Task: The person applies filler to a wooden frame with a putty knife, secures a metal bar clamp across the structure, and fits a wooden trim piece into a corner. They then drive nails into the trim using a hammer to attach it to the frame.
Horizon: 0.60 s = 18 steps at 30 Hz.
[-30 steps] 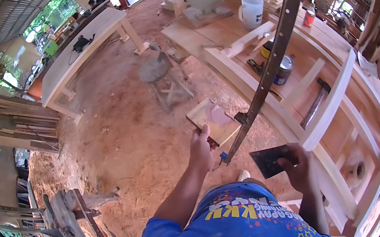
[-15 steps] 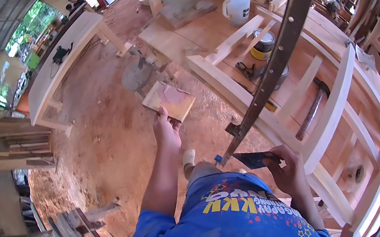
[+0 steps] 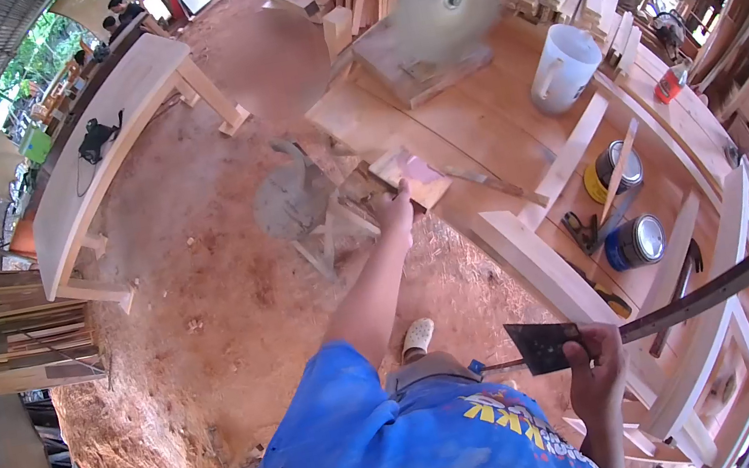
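My left hand (image 3: 397,213) reaches forward and grips a small board (image 3: 413,177) smeared with pinkish paste, at the near-left corner of the wooden tabletop (image 3: 352,107). Close to my body on the right, my right hand (image 3: 597,360) is closed on a dark flat scraper blade (image 3: 545,345). A long curved metal strip with holes (image 3: 726,296) passes behind that hand. Pale wooden frame pieces (image 3: 539,260) lie over the table's near edge.
On the table are a white mug (image 3: 565,68), a yellow-labelled can (image 3: 617,168), a blue can (image 3: 635,242) and a hammer (image 3: 680,290). A long pale bench (image 3: 112,110) stands left. People (image 3: 123,13) are far back.
My left hand has carried the board forward and right, to the table corner. The scraper in my right hand is raised and turned. The metal strip has swung down to the right; the view has shifted.
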Tool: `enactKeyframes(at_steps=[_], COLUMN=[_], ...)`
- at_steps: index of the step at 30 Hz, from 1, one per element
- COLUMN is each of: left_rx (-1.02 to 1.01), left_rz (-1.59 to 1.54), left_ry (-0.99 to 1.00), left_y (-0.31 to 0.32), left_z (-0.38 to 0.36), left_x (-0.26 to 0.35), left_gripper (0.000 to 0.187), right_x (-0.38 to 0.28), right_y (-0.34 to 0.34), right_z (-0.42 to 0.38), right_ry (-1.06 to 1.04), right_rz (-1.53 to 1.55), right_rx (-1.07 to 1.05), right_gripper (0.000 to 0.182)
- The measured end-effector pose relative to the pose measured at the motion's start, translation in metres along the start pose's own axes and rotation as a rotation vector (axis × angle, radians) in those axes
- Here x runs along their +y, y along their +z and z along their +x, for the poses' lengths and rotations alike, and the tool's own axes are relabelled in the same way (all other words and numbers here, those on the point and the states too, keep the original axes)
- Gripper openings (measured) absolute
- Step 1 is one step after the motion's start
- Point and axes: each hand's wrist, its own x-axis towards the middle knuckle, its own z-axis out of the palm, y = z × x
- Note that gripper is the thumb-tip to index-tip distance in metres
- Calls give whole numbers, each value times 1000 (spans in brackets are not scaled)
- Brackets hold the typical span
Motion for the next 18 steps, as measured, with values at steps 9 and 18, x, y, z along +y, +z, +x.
enactKeyframes(at_steps=[9,18], left_rx=[-227,-282], left_rz=[354,89], left_ry=[40,-54], left_y=[-32,-40], left_z=[51,23], left_x=[-5,-17], left_gripper=[47,25], right_x=[-14,-15], right_y=[46,83], right_z=[31,48], right_ry=[99,39], right_rz=[124,-7], right_rx=[28,35], right_gripper=[18,22])
